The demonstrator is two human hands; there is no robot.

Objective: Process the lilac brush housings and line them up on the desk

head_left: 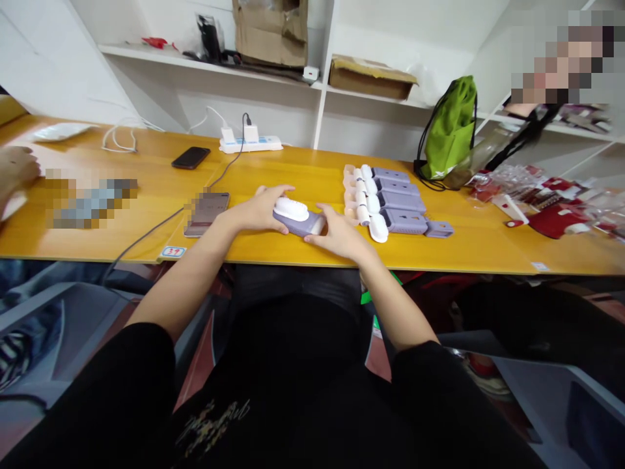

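A small purple device with a white top (pixel 296 217) rests on the orange table (pixel 312 176) in front of me. My left hand (pixel 261 210) grips its left end, fingers curled over the white part. My right hand (pixel 336 234) holds its right end from the near side. Just to the right, a row of several similar purple and white devices (pixel 390 202) lies side by side, with a loose purple piece (pixel 439 228) at the row's near right end.
A pink phone (pixel 206 213) with a cable lies left of my hands, a black phone (pixel 191 157) and a white power strip (pixel 250 143) farther back. A green bag (pixel 452 127) and red packets (pixel 541 202) sit right. Another person's hand (pixel 17 172) shows far left.
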